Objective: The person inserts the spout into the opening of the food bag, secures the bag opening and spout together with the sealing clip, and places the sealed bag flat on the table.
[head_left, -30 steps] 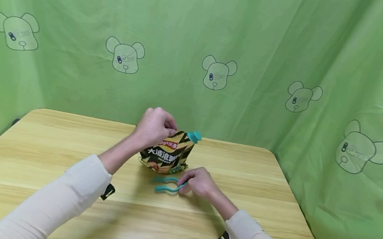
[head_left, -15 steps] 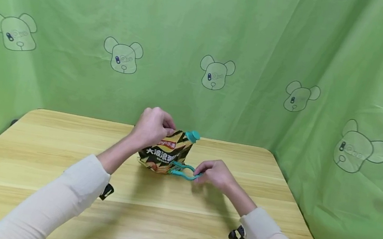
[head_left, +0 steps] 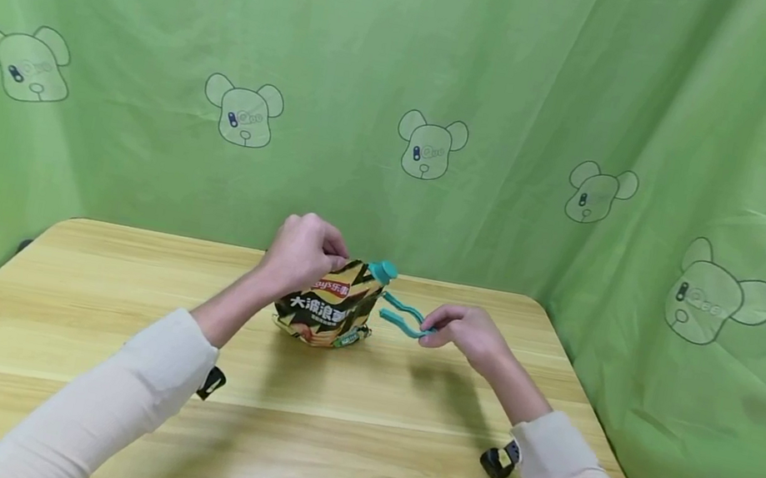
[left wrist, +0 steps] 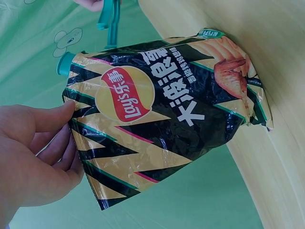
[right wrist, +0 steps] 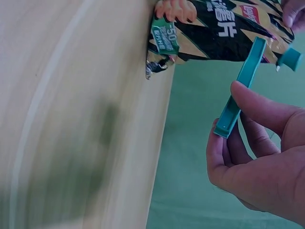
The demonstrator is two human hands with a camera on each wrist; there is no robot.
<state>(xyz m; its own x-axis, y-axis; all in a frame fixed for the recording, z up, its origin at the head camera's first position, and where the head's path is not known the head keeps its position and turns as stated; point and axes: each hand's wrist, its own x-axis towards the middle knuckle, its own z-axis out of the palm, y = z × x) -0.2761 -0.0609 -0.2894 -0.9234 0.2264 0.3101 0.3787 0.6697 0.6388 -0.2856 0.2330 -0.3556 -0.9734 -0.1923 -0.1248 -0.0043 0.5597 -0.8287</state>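
A black and gold bag of chips (head_left: 333, 311) stands upright at the back middle of the table, its bottom at the tabletop. My left hand (head_left: 302, 258) pinches its top edge between thumb and fingers, plainly seen in the left wrist view. A teal round cap (left wrist: 65, 63) sits at the bag's top corner, beyond the left thumb. My right hand (head_left: 469, 336) pinches a teal bag clip (right wrist: 245, 71) by its hinged end, raised above the table. The clip's two arms are spread and point left toward the bag's upper right side.
The wooden table (head_left: 317, 448) has its back edge just behind the bag. Green curtain (head_left: 332, 180) with printed bear heads hangs behind and to the right. Black cameras are strapped at my left wrist (head_left: 212, 384) and right wrist (head_left: 499, 462).
My right hand has lifted the bag clip off the front of the bag, up and to the right, to cap height. The left hand keeps pinching the bag's top, nearly still.
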